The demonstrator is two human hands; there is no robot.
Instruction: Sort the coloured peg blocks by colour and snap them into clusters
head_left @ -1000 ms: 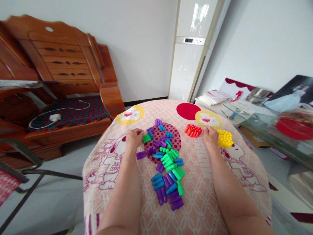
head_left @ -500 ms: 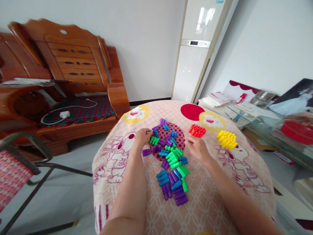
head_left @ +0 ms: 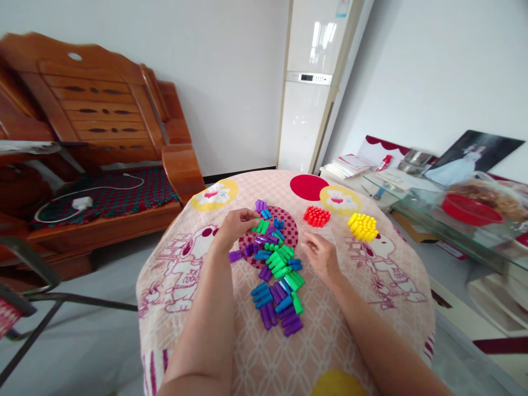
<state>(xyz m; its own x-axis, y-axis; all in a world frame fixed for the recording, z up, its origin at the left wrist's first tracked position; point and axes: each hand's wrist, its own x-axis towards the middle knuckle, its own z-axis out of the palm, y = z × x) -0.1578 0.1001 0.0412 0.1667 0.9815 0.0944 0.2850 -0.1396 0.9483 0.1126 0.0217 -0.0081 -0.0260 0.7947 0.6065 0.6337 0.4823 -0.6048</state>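
Note:
Joined plastic tubes in green, blue and purple lie loosely over the middle of the round table. My left hand [head_left: 239, 225] is at the far left of this pile, thumb and forefinger pinched on a green block of joined tubes [head_left: 261, 226]. Just right of the pile hovers my right hand [head_left: 324, 256], its fingers loosely bent and nothing visible in them. Nearest to it are a large green block [head_left: 281, 261] and a blue piece [head_left: 295, 264]. Toward me lie blue blocks [head_left: 262, 295] and purple blocks [head_left: 291, 322].
A bundle of red pieces [head_left: 317, 216] and a bundle of yellow pieces [head_left: 363, 226] stand beyond my right hand. A patterned cloth [head_left: 193, 330] covers the table. A wooden bench [head_left: 103, 132] is at left, a glass shelf [head_left: 429, 212] at right.
My left hand has moved slightly right and away from me, and the green block has shifted with it. My right hand stays beside the pile. The view has turned right.

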